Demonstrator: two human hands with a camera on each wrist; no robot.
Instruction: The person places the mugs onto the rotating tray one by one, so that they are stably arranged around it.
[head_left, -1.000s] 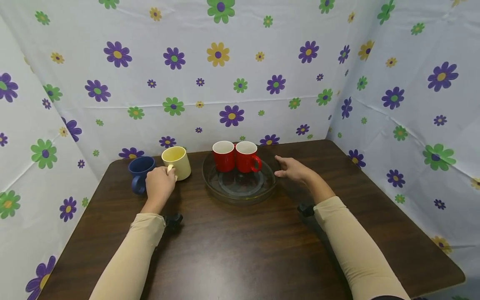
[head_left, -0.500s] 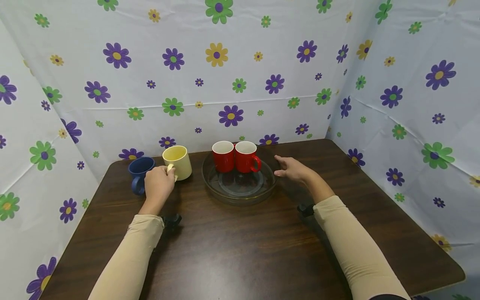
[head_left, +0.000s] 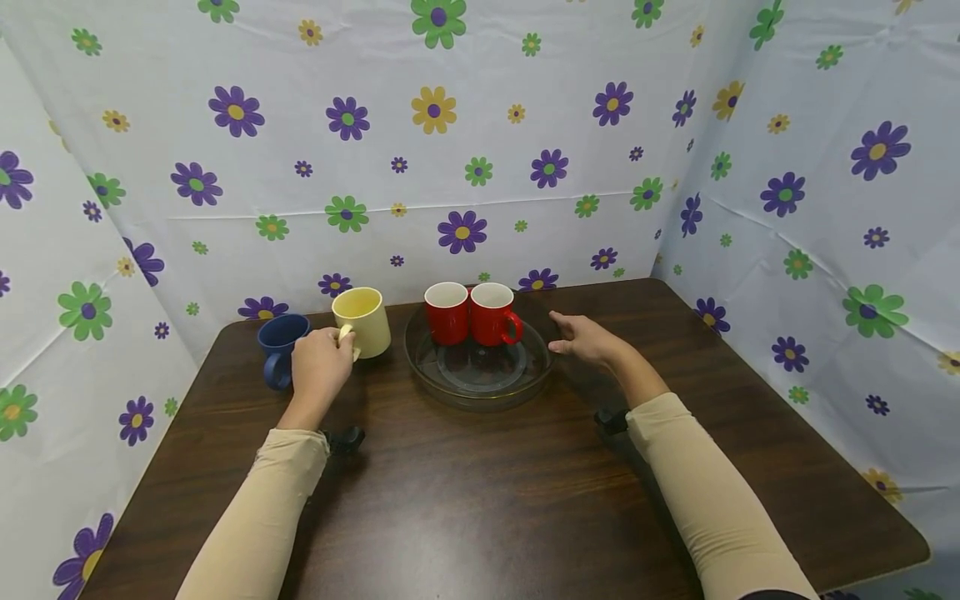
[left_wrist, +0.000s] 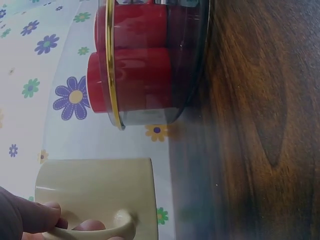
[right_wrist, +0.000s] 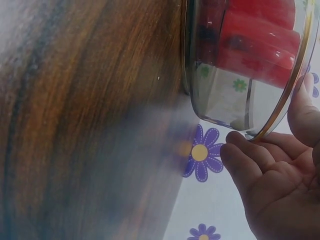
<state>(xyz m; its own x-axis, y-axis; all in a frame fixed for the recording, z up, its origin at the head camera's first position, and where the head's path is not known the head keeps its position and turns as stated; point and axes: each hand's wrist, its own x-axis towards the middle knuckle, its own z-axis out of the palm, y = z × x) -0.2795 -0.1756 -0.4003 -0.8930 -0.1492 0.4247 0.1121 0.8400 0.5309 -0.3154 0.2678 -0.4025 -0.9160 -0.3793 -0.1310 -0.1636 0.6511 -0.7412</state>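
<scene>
In the head view my left hand (head_left: 321, 367) grips the handle of a pale yellow mug (head_left: 367, 327) at the left. The left wrist view has the thumb over that handle, and the base of the yellow mug (left_wrist: 100, 185) appears raised off the table. Two red mugs with white insides, a left one (head_left: 447, 323) and a right one (head_left: 491, 321), stand side by side in a clear glass bowl (head_left: 480, 392). Beside the bowl's right edge is my right hand (head_left: 592, 340), fingers relaxed. Seen from the right wrist, its fingertips are right at the gold rim (right_wrist: 285, 100).
A blue mug (head_left: 282, 337) stands left of my left hand, its handle turned toward me. The dark wooden table (head_left: 480, 492) extends in front of the bowl. Flowered white cloth (head_left: 480, 125) hangs behind the table and along both sides.
My left hand has shifted the yellow mug slightly right and up, toward the glass bowl. The right hand, the bowl, the red mugs and the blue mug have stayed in place.
</scene>
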